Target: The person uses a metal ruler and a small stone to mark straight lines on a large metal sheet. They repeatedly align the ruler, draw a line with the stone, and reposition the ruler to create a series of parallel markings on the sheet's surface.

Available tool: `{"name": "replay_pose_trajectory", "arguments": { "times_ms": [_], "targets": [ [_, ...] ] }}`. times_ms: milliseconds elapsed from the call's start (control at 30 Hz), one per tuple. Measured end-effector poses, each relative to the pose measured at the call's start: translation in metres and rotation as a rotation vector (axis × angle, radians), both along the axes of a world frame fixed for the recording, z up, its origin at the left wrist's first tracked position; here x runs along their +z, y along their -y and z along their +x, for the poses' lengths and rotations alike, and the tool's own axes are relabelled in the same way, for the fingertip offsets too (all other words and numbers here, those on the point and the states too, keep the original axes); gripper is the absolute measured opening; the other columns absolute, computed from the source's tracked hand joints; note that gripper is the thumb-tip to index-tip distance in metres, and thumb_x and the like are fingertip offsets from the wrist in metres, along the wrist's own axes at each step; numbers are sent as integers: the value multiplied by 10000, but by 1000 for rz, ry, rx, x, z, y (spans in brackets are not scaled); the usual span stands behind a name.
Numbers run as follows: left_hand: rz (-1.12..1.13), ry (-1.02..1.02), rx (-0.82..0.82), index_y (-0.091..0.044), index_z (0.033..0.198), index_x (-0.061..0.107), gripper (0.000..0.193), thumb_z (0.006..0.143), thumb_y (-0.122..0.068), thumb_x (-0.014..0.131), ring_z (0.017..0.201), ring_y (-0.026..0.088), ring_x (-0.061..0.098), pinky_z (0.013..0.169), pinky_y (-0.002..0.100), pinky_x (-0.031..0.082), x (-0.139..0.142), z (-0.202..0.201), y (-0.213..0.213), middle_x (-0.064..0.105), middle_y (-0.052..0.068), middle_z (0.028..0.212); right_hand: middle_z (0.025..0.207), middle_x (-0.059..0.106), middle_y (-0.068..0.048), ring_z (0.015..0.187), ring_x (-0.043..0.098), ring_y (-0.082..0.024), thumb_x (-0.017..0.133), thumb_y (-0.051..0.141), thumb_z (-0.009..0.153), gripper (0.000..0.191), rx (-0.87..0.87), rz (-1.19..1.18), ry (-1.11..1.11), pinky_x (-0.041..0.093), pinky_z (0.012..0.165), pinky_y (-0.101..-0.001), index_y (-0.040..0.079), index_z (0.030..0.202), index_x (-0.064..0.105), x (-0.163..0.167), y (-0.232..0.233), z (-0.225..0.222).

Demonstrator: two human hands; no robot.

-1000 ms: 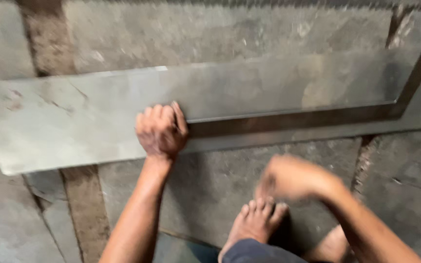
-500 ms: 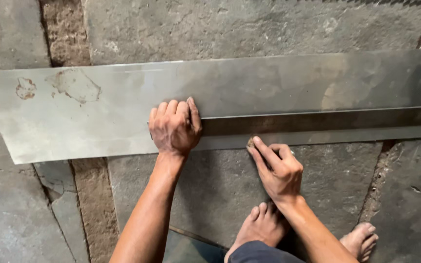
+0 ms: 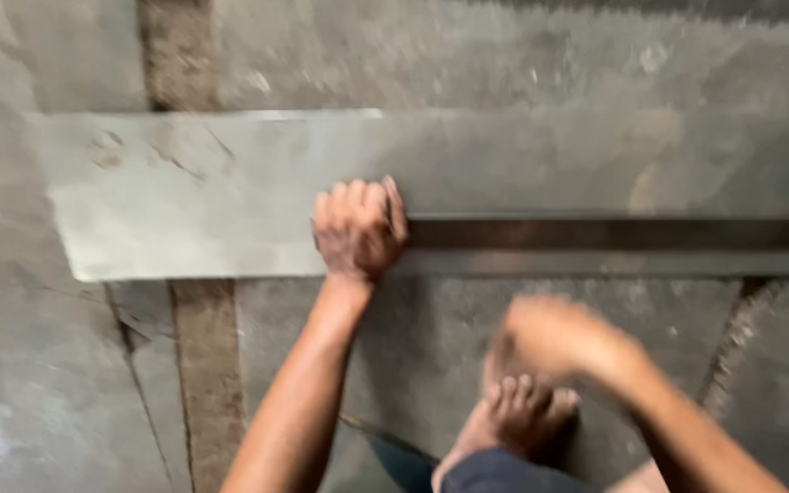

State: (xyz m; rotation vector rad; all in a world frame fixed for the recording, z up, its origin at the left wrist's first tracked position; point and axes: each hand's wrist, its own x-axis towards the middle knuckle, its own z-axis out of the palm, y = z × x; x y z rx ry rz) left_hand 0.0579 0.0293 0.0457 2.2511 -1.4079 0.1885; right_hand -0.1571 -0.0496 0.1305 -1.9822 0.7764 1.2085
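Note:
A long grey metal sheet (image 3: 230, 196) lies flat on the stone floor, stretching from the left to the right edge of view. On it rests a dark metal bar (image 3: 614, 235) running rightward. My left hand (image 3: 358, 228) presses down on the left end of that bar, fingers curled over it. My right hand (image 3: 554, 336) is blurred, hovering above the floor below the sheet, near my bare foot (image 3: 518, 420). Whether it holds anything cannot be made out.
The floor is rough stone slabs (image 3: 47, 383) with brownish mortar joints (image 3: 207, 365). A jagged edge of another slab runs along the top right (image 3: 668, 9). My knee in dark cloth (image 3: 495, 470) sits at the bottom.
My right hand has pulled back from the sheet's lower edge toward my foot and is moving fast. The left hand stays on the bar. The camera has shifted slightly.

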Motion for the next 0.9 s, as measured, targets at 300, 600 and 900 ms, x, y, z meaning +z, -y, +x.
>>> {"name": "replay_pose_trajectory", "arguments": {
  "times_ms": [300, 600, 900],
  "targets": [
    [-23, -43, -20, -116, 658, 532, 357, 975, -171, 686, 663, 280, 534, 645, 429, 390, 0, 1, -4, 527, 84, 667, 827, 688, -65, 654, 676, -230, 817, 270, 879, 285, -624, -697, 825, 537, 587, -357, 200, 1154, 796, -38, -66, 12],
    [-23, -58, -6, -121, 659, 532, 359, 980, -182, 680, 677, 275, 544, 645, 428, 383, -3, 0, -4, 525, 67, 669, 823, 633, -63, 612, 627, -202, 846, 247, 873, 296, -575, -812, 902, 519, 563, -346, 178, 1156, 796, -59, -74, 9],
    [5, -67, -6, -122, 659, 536, 354, 982, -177, 669, 661, 270, 535, 646, 423, 379, -7, 0, -6, 518, 66, 660, 842, 643, -64, 625, 634, -190, 823, 258, 897, 307, -570, -784, 870, 529, 570, -337, 181, 1191, 780, -55, -73, 15]
  ]
}}
